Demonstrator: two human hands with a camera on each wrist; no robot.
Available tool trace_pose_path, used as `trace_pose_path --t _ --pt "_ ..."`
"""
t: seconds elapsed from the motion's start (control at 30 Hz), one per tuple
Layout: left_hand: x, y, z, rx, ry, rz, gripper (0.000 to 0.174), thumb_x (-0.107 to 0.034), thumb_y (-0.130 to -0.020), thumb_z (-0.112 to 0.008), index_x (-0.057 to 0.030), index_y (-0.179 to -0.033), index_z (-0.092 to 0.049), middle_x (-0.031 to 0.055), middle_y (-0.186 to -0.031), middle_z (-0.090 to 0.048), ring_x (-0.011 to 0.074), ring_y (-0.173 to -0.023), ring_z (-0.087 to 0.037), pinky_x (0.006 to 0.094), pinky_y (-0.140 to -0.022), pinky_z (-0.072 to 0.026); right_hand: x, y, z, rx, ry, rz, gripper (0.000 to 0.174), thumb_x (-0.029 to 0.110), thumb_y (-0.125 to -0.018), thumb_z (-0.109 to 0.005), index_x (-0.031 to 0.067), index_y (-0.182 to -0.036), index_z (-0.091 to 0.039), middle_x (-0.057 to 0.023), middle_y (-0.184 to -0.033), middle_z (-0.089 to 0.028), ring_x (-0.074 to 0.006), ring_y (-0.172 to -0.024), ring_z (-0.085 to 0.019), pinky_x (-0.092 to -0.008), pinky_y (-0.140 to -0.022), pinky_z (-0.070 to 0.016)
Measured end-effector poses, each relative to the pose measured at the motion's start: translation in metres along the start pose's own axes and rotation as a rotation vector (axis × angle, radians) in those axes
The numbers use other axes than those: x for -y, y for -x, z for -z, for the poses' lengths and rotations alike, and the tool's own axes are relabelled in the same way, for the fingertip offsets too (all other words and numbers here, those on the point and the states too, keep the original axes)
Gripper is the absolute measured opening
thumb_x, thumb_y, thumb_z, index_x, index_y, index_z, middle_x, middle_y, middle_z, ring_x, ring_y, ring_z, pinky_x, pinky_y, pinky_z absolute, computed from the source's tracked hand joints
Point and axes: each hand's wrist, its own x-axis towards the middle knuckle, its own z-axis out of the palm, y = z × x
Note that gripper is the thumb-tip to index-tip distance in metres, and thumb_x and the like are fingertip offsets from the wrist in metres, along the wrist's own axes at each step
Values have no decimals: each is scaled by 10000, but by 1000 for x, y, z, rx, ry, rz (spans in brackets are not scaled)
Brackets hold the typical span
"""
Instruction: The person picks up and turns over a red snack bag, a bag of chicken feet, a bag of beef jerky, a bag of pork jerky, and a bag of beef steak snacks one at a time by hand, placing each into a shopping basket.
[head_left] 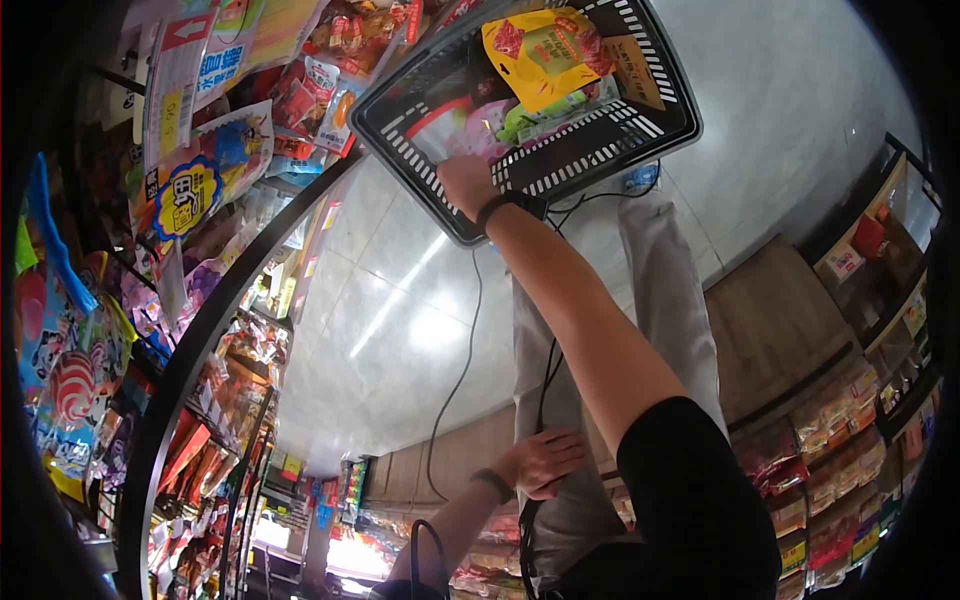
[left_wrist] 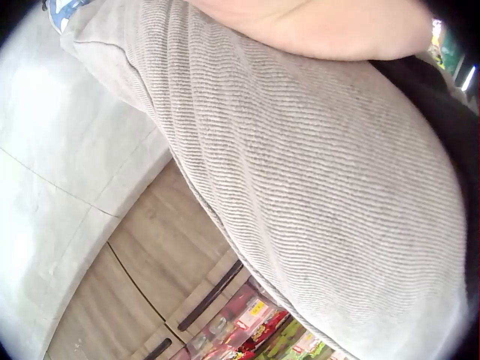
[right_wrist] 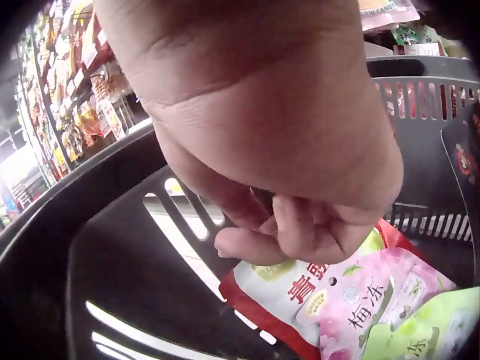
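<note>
The right hand is inside the black basket, near its left end. In the right wrist view its fingers are curled just over a red and white packet; whether they grip it is hidden. Beside that packet lie a pink packet and a green one. A yellow packet and a brown one are farther along the basket. The left hand rests on the grey trousers with loosely extended fingers; only part of it shows in the left wrist view.
Shelves of hanging snack packets with a dark rail stand at the left. More packaged goods fill shelves at lower right, beside wooden panels. A thin cable crosses the grey tiled floor.
</note>
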Motion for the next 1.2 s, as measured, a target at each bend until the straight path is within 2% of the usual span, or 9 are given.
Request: trace_pose_path --t 0.2,0.43,0.67,0.77,0.87,0.97,1.03,1.1,1.2 --pt "1 -2 0 0 -30 -18 756 -343 -615 -677 -20 -1296 -621 149 -1323 -630 340 -1320 -541 492 -1179 -351 -1 2 7 -32 -28 -53 97 100 -792 -678 124 -833 -762 -97 -850 -753 -287 -837 -743 -417 -732 -568" --pt "-1 0 8 81 -150 37 682 -348 -661 -744 -172 -1306 -611 54 -1435 -555 278 -1403 -450 443 -1175 -325 -2 53 78 -80 -142 -41 79 117 -780 -653 74 -785 -719 -153 -824 -727 -359 -782 -721 -478 -686 -562" --pt "-44 -36 46 93 -345 140 643 -296 -670 -757 -146 -1279 -612 87 -1289 -628 296 -1290 -531 476 -1152 -332 25 176 258 37 -286 10 190 214 -838 -614 39 -794 -675 -186 -778 -693 -415 -776 -687 -518 -703 -547" --pt "-68 -45 49 -179 -533 109 439 -228 -712 -679 -37 -1103 -629 160 -1119 -618 366 -1094 -577 462 -953 -454 50 245 348 46 -374 -15 197 207 -847 -599 32 -799 -674 -174 -772 -700 -390 -760 -694 -497 -696 -554" --pt "-131 -63 83 -276 -620 495 588 -244 -719 -755 -16 -1233 -581 208 -1193 -610 414 -1123 -570 489 -956 -464 73 299 458 90 -569 -10 202 215 -877 -661 16 -843 -666 -138 -774 -707 -296 -712 -708 -416 -656 -556" --pt "-207 -78 109 -971 -272 425 828 -256 -717 -834 1 -1411 -464 266 -1292 -579 467 -1199 -543 512 -1011 -457 88 356 524 71 -816 65 203 199 -891 -703 -1 -899 -669 -110 -827 -739 -187 -705 -719 -337 -648 -561" --pt "-290 -90 138 -1039 -192 366 1031 -266 -708 -894 4 -1527 -329 317 -1371 -530 485 -1299 -495 513 -1099 -411 104 383 565 83 -949 135 179 167 -904 -702 -5 -942 -667 -84 -835 -745 -129 -701 -707 -295 -638 -551" --pt "-337 -105 156 -1018 -442 213 1095 -282 -714 -914 -12 -1568 -284 283 -1404 -528 406 -1325 -526 454 -1098 -431 133 415 625 162 -1071 188 137 120 -933 -681 -2 -989 -654 -48 -799 -726 -86 -686 -674 -263 -606 -523" --pt "-388 -127 166 -1262 -55 57 895 -262 -804 -843 -19 -1530 -379 221 -1313 -611 301 -1166 -620 388 -984 -500 171 459 699 65 -887 402 117 101 -962 -651 7 -1030 -636 0 -737 -662 -46 -658 -607 -229 -584 -483"
